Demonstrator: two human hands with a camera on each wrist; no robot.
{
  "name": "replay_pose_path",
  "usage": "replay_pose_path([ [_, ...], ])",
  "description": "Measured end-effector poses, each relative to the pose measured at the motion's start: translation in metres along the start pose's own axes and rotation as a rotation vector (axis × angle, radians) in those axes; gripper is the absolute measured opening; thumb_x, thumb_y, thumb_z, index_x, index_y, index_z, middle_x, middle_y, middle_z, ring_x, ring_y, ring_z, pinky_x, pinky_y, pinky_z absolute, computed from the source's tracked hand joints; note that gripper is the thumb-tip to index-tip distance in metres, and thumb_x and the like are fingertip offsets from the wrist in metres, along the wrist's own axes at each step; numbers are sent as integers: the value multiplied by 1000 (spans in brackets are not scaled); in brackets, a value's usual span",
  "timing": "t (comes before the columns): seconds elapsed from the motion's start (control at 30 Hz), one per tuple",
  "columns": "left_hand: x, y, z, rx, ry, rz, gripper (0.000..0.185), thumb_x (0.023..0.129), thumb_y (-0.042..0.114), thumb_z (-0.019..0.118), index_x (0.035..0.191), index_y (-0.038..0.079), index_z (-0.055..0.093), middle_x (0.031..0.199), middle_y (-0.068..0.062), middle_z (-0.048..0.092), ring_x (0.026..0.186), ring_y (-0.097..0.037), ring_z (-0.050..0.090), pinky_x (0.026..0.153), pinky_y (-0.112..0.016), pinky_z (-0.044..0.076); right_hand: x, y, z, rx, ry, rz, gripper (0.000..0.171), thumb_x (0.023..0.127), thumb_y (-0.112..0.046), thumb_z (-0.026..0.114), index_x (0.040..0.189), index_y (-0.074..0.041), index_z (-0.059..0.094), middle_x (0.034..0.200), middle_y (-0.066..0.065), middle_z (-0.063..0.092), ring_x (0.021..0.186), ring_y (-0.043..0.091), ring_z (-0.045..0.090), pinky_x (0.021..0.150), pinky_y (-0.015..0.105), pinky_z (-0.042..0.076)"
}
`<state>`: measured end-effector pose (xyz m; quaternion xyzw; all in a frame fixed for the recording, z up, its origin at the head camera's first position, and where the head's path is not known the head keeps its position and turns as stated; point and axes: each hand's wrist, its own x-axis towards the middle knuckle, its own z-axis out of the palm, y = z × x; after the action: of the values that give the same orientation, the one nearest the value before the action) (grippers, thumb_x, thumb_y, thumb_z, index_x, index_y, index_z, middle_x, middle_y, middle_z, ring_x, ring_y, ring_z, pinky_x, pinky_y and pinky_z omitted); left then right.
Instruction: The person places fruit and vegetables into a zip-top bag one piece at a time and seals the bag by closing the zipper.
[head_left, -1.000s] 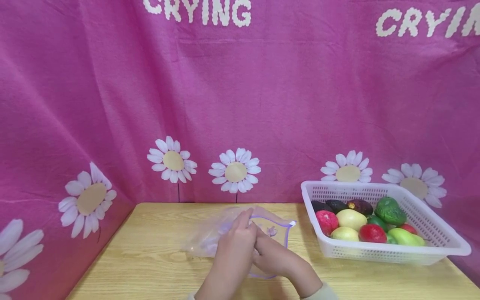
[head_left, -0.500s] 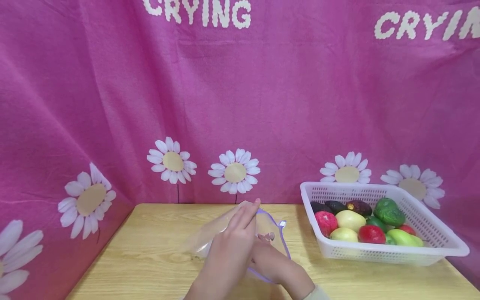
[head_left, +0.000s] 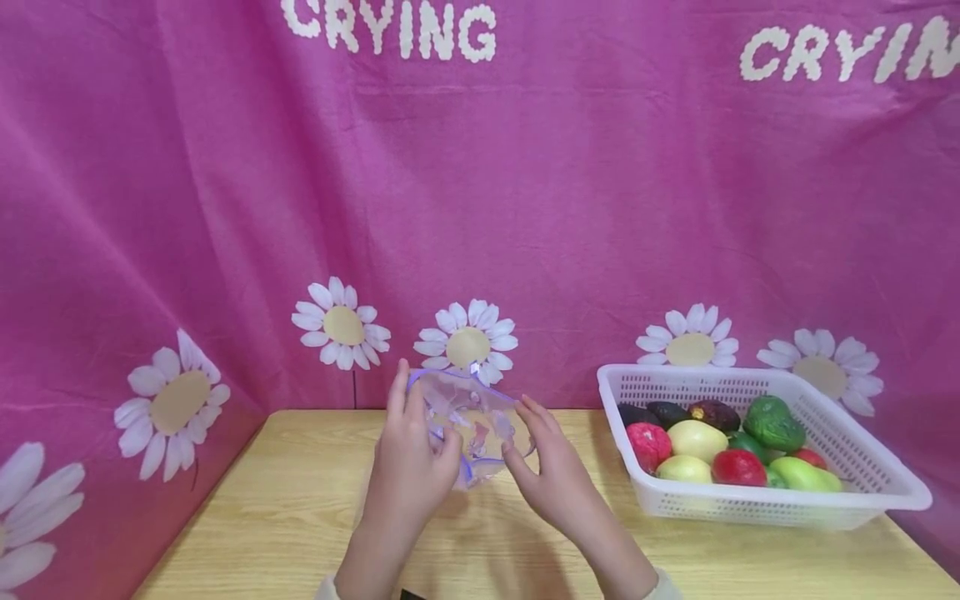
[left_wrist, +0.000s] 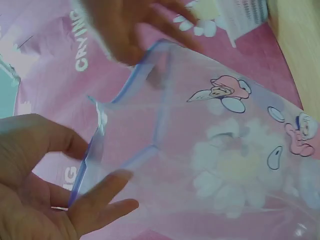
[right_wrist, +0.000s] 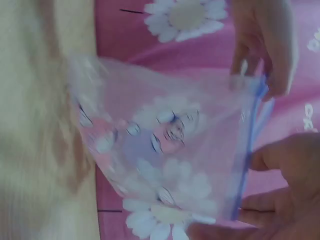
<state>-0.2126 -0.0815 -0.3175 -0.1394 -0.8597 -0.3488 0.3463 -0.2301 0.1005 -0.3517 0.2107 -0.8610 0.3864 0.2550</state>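
A clear zip bag with a purple zip edge and a small white slider is held up above the table, its mouth spread apart. Pink cartoon figures are printed on the film, plainest in the left wrist view on the bag. My left hand grips the rim on the left, thumb and fingers on both sides of the film. On the opposite side, my right hand pinches the rim between thumb and fingers. In the right wrist view the bag hangs thin, with nothing visible inside.
A white perforated basket stands at the right of the wooden table, holding several fruits and vegetables, among them a red fruit and a green one. Behind hangs a pink cloth with printed daisies.
My hands were close together over the bag lying low on the table. They have since come apart, raising the bag and spreading its mouth toward me.
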Motion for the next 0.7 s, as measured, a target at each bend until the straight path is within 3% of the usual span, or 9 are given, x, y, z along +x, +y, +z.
replay_pose_path([
  [0.1,0,-4,-8,-124,-188,42,65,84,8,75,140,-11,50,166,-17,22,68,-14,62,57,-19,54,3,7,-9,115,-67,112,62,92,-6,66,148,9,43,155,24,41,99,32,69,80,38,61],
  [0.17,-1,-7,-15,-241,-371,101,71,84,5,76,147,-7,45,169,-11,16,97,-23,66,65,-20,57,4,13,-15,124,-68,126,64,87,2,68,146,10,44,153,27,43,93,34,72,74,33,62],
  [0.23,-2,-10,-21,-358,-562,136,77,85,1,75,153,-2,39,171,-3,8,120,-28,59,72,-21,59,6,19,-22,144,-66,129,63,83,9,67,143,10,49,148,29,48,94,36,73,72,31,62],
  [0.3,-2,-12,-26,-458,-706,163,83,86,-3,74,157,1,33,171,3,2,138,-32,45,79,-22,58,8,25,-28,165,-51,137,58,81,15,66,137,8,56,140,28,55,94,39,73,69,31,62],
  [0.4,-1,-13,-32,-531,-816,165,89,86,-5,74,161,9,27,170,10,0,143,-32,41,83,-25,58,13,32,-37,210,-14,177,49,83,17,65,130,4,62,129,27,63,99,39,73,72,32,62],
  [0.47,0,-13,-35,-565,-843,160,91,86,-9,72,162,12,25,170,11,1,144,-31,42,84,-26,58,16,37,-44,209,-1,200,45,85,15,65,129,3,63,124,26,67,102,39,72,76,33,62],
  [0.53,0,-14,-35,-567,-816,151,92,86,-11,71,162,12,25,170,10,3,139,-31,48,83,-26,59,16,41,-52,203,-35,203,43,88,9,68,131,2,62,124,25,67,106,38,71,80,35,61],
  [0.6,1,-13,-32,-530,-739,157,90,86,-13,72,161,9,27,170,7,8,133,-29,55,80,-24,59,16,44,-61,168,-78,184,41,92,-1,71,132,0,62,126,23,67,109,38,70,84,39,61],
  [0.7,1,-10,-26,-396,-550,192,85,83,-5,80,156,5,38,169,2,20,121,-24,64,74,-20,59,16,47,-76,45,-79,163,37,96,-18,71,129,-1,65,126,22,68,107,38,70,87,47,59],
])
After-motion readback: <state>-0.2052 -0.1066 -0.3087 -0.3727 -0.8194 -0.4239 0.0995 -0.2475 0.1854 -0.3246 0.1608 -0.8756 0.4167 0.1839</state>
